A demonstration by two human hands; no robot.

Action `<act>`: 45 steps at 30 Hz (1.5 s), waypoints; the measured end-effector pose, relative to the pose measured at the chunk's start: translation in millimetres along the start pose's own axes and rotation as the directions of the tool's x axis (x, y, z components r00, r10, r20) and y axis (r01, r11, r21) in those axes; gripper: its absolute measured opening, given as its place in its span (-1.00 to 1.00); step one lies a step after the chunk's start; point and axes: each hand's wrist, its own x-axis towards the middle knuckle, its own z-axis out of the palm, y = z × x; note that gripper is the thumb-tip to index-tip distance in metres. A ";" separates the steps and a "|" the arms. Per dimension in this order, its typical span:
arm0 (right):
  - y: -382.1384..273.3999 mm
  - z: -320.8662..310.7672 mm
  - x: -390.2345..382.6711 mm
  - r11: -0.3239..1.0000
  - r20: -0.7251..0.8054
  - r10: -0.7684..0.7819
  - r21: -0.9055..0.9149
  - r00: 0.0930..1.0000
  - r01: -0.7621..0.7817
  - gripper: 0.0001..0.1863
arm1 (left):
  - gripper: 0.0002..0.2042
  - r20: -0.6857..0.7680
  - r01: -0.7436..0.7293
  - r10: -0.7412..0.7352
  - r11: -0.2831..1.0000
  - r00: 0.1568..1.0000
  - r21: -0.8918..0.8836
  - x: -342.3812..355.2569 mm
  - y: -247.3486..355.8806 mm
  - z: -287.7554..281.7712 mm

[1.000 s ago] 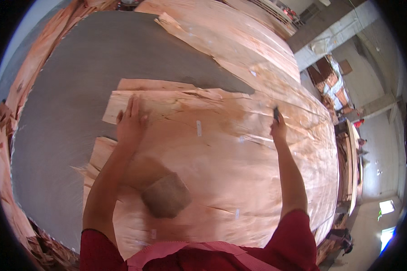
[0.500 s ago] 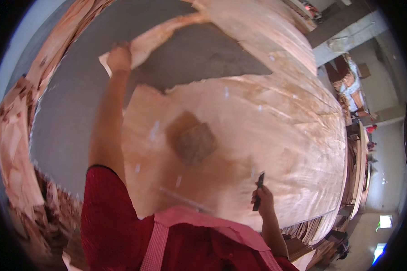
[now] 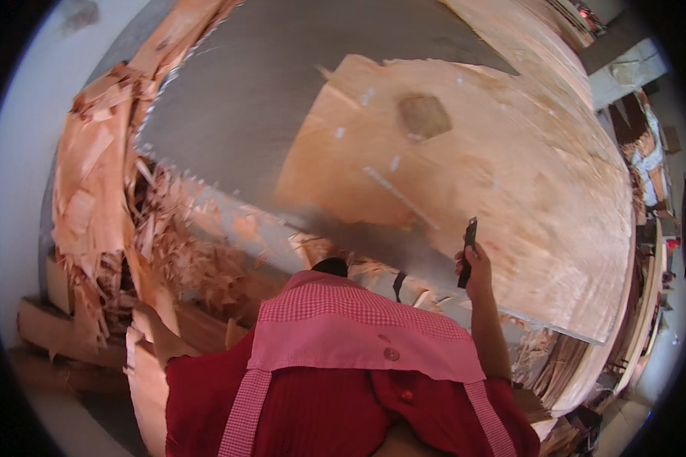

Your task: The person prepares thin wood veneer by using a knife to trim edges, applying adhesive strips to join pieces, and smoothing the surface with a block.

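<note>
My right hand is wrapped round a black utility knife, its blade end pointing away from me over the large wood veneer sheet. That thin, pale orange sheet lies on a dark grey flat surface and carries a squarish brown patch and small whitish marks. Down at my left side, my left hand is closed on a strip of veneer. The hand is beside the scrap heap, and its fingers are partly hidden.
Torn veneer scraps lie in a heap along the near left edge of the grey surface. Longer veneer pieces hang at the left. Stacked sheets stand below the right edge. A pale wall rises at far left.
My left hand has swung from the far part of the grey surface, with the veneer strip, down to my left side. My body has turned left; the knife stays in my right hand.
</note>
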 end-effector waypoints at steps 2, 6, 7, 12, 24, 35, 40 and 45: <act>2.0 24.8 -11.7 1.000 0.129 -0.015 -0.022 0.992 0.018 -0.67 | -0.44 0.077 0.007 -0.011 0.999 0.997 0.051 -31.5 -64.1 16.4; 26.7 85.3 -23.5 0.993 0.250 0.085 -0.097 0.964 -0.062 -0.70 | -0.24 0.127 -0.150 0.162 0.984 0.979 -0.099 -51.2 -87.6 50.5; 28.7 108.8 -28.4 0.991 0.296 0.104 -0.110 0.950 -0.074 -0.71 | -0.19 0.093 -0.209 0.237 0.947 0.967 -0.244 -43.2 -83.6 60.7; 37.9 215.2 -49.6 0.968 0.478 0.132 -0.250 0.869 -0.010 -0.73 | -0.33 0.391 0.128 0.341 0.592 0.855 -0.796 -30.2 -33.4 88.3; 115.6 571.5 -44.2 0.893 0.695 0.386 -0.447 0.607 -0.056 -0.76 | -0.57 0.741 0.020 0.567 0.790 0.361 -0.613 -42.5 -71.7 213.4; 138.5 902.8 19.3 0.814 0.743 0.494 -0.578 0.452 0.061 -0.49 | -0.68 0.581 -0.008 0.559 0.725 0.591 -0.688 206.2 -51.0 295.9; 160.0 1075.6 38.7 0.829 0.735 0.507 -0.559 0.450 -0.022 -0.57 | -0.65 0.510 -0.014 0.475 0.742 0.717 -0.671 386.8 6.4 192.0; 162.4 1189.5 54.8 0.766 0.673 0.591 -0.642 0.444 -0.047 -0.64 | -0.64 0.276 -0.314 0.568 0.726 0.776 -0.612 625.6 59.8 171.9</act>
